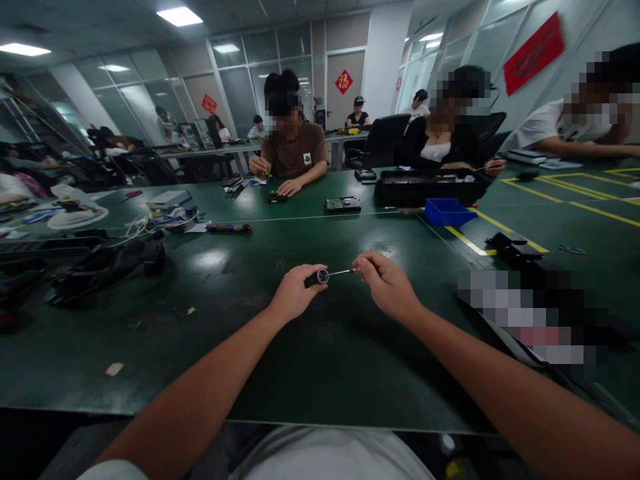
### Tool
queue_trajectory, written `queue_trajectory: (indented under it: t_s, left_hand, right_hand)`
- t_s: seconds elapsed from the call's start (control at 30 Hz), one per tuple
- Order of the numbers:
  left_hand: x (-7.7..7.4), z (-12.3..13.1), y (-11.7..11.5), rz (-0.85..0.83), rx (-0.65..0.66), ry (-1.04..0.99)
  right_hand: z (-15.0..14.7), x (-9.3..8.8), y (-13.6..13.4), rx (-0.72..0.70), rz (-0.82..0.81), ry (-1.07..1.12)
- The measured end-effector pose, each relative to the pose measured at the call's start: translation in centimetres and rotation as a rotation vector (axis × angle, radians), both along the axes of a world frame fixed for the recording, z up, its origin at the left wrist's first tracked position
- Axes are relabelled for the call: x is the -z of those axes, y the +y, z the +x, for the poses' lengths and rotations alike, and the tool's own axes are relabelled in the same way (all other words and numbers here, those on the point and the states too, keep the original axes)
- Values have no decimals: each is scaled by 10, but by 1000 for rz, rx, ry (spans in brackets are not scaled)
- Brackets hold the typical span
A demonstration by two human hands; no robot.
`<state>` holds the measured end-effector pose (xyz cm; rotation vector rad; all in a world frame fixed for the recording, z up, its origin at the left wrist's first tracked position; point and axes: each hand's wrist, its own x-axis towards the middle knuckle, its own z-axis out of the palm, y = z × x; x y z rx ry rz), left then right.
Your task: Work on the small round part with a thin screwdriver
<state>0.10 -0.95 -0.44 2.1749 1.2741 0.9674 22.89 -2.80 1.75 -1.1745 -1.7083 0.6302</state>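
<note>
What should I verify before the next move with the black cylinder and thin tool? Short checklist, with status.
1. Left-hand grip on the black cylinder: ok.
2. Right-hand grip on the thin tool: ok.
3. Tool's shaft pointed at the cylinder's ringed end: ok.
4. Tool tip properly seated: cannot tell, too small.
5. Cylinder resting on the green table: cannot tell.
6. Blue bin apart from both hands: ok.

one head-worn view looks forward and down over the worktop, the left grip and right grip close ahead, the back wall far off.
</note>
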Motion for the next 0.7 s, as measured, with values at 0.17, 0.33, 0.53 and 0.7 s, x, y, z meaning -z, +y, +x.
queue_trajectory:
  t_s: [0.17,0.33,0.53,0.7]
  left_hand:
    - [0,2,0,-13,-53,8]
    - [-2,3,-1,28,-20,-36]
    - [-7,5,-4,52,-3,27]
    - [-5,4,-3,30,-41,31]
  right_hand:
    - [-6,9,6,-30,-72,293]
    - [-7,14,15,-42,-231,572]
    - [-1,21,24,-38,-329,681]
    - [-5,15,19,30,-168,565]
